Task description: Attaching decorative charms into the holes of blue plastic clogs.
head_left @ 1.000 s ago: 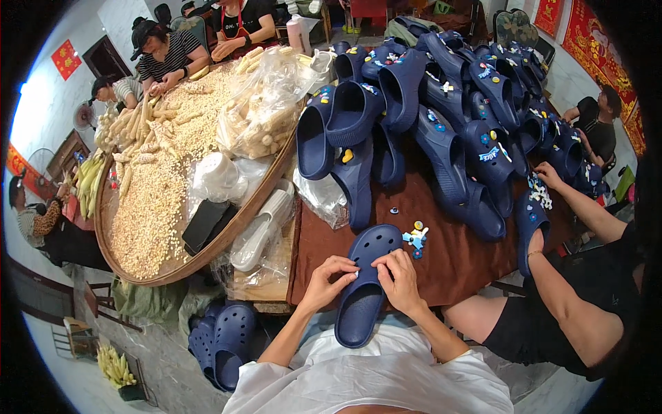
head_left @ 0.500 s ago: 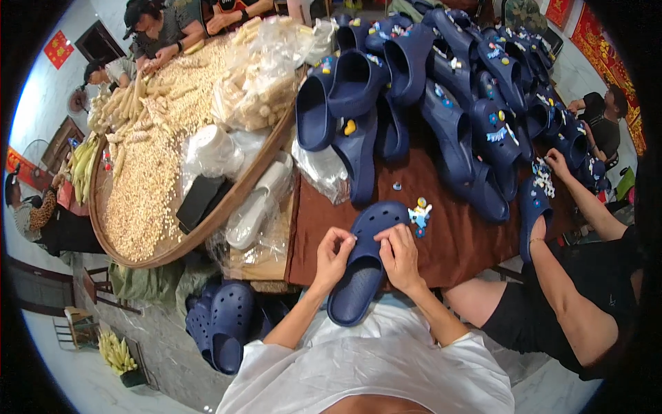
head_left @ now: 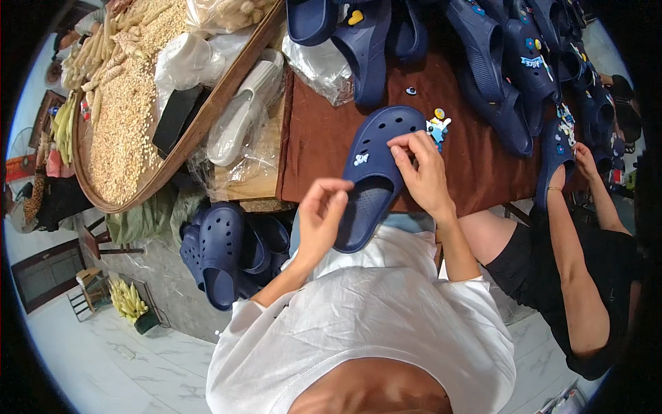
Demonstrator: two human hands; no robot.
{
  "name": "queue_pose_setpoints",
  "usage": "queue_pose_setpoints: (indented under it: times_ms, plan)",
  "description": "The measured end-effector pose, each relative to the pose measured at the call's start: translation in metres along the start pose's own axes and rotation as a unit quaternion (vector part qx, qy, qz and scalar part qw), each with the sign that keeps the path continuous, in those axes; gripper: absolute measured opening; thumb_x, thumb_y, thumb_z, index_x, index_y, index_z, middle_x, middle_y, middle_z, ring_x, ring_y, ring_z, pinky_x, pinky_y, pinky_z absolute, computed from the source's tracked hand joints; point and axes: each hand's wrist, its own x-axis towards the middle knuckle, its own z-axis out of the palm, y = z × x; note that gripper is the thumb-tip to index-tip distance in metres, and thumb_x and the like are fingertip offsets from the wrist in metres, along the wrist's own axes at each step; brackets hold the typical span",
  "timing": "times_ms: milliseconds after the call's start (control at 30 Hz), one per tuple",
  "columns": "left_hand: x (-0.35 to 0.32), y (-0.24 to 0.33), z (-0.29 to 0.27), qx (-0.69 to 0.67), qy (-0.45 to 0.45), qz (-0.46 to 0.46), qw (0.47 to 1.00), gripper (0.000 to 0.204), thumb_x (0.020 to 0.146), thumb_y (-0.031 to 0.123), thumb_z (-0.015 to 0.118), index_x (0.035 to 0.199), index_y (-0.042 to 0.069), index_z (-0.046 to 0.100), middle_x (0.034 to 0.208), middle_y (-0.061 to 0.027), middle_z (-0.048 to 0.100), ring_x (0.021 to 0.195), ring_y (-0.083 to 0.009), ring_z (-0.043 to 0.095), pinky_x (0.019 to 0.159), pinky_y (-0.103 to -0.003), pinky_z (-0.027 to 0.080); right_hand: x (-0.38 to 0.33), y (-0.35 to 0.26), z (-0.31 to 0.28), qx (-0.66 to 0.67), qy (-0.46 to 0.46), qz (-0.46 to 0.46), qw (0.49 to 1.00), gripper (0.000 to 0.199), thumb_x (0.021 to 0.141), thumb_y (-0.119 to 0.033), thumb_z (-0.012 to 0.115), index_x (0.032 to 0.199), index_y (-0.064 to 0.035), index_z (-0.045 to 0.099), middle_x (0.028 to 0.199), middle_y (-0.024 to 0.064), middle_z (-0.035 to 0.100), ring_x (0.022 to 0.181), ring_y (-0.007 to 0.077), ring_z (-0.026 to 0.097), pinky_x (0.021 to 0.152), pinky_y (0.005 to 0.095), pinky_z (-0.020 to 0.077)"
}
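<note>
A dark blue clog (head_left: 378, 148) lies tilted across the near table edge, its heel end over my lap. One small white charm (head_left: 360, 159) sits on the left side of its holed upper. My right hand (head_left: 422, 169) is on the clog's right side, curled fingers against the upper. Just left of the heel opening, my left hand (head_left: 323, 219) is raised with finger and thumb apart, slightly blurred, nothing visible in it. Beyond the toe lie a small cluster of blue, white and yellow charms (head_left: 437, 130) and a single small charm (head_left: 412, 90) on the brown cloth (head_left: 317, 131).
Piled blue clogs (head_left: 476, 48) fill the far right. A wide basket (head_left: 227, 90) of corn kernels stands left, beside a wrapped white sandal (head_left: 241, 114). More blue clogs (head_left: 222, 241) are below on the left. At right, another person's arm (head_left: 569, 255) reaches to a decorated clog (head_left: 555, 155).
My left hand has come off the upper and moved back toward the heel, leaving the white charm visible. My right hand stays on the clog. The whole view has tilted downward.
</note>
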Motion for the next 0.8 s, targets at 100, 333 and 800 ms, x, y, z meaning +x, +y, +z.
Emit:
queue_pose_setpoints:
  times_ms: [100,333,800]
  plan:
    - [-0.023,-0.009,-0.001,-0.157,-0.121,-0.16,0.967,0.033,0.1,0.022,0.062,0.126,0.003,0.056,0.126,-0.0105,0.062,0.119,-0.0182,0.057,0.102,-0.032,0.044,0.006,-0.006,-0.003,-0.017,-0.022,-0.041,0.999,0.013,0.093,-0.016,0.064,0.098,-0.0046,0.068,0.094,0.01,0.061,0.092,0.0299,0.058,0.082,0.0402,0.0468]
    - [0.014,-0.029,0.021,-0.692,-0.015,-0.336,0.639,0.044,0.097,0.035,0.067,0.128,0.006,0.055,0.129,-0.012,0.059,0.121,-0.0242,0.056,0.101,-0.04,0.048,0.017,-0.01,0.002,-0.038,-0.077,-0.094,0.992,0.014,0.091,-0.018,0.067,0.094,-0.0049,0.069,0.095,0.0094,0.062,0.094,0.0303,0.058,0.083,0.0407,0.0468]
    - [0.007,-0.008,0.042,-0.406,-0.001,-0.142,0.903,0.032,0.107,0.033,0.049,0.12,0.005,0.058,0.122,-0.0072,0.062,0.118,-0.0192,0.057,0.102,-0.039,0.047,0.008,-0.027,0.005,-0.002,-0.082,-0.048,0.996,0.056,0.072,-0.049,0.084,0.084,-0.0056,0.051,0.08,0.0075,0.051,0.076,0.0275,0.054,0.067,0.0395,0.0452]
